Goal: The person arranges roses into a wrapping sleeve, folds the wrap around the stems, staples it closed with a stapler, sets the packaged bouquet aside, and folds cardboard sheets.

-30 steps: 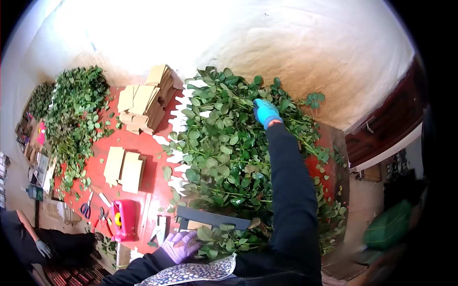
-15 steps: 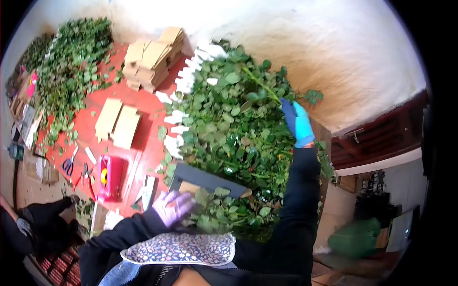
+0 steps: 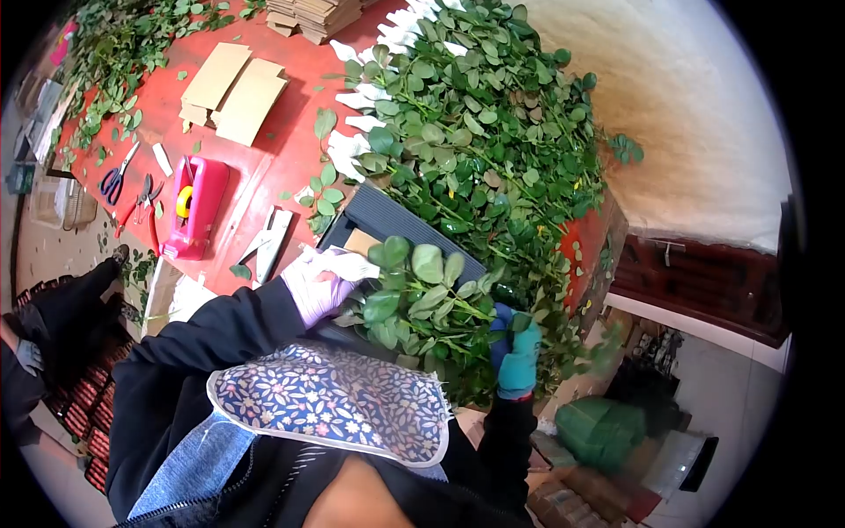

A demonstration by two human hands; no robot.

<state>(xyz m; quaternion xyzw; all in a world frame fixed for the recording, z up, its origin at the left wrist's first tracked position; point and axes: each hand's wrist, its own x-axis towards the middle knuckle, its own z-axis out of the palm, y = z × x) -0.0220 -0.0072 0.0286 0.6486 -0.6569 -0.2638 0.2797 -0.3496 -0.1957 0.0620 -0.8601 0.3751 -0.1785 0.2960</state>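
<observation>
Leafy stem (image 3: pixel 429 264): over grey tray (image 3: pixel 415 225) | left hand (image 3: pixel 317 283): fingers closed on its white cap (image 3: pixel 359 267) | right hand (image 3: pixel 516 348): apparently gripping its stalk | progress: tray seemingly part-filled; large stem pile (image 3: pixel 493 150) outside it

1 lilac-gloved left hand (image 3: pixel 321 288), 1 teal-and-blue-gloved right hand (image 3: pixel 516 350), green leafy stems (image 3: pixel 493 141) too overlapped to count, 1 pink plastic tape dispenser (image 3: pixel 203 211), 2 adjoining tan cardboard stacks (image 3: pixel 253 101) plus 1 cropped pile (image 3: pixel 315 16), 1 pair of dark-handled scissors (image 3: pixel 113 185), 1 red-handled metal tool (image 3: pixel 146 201).
</observation>
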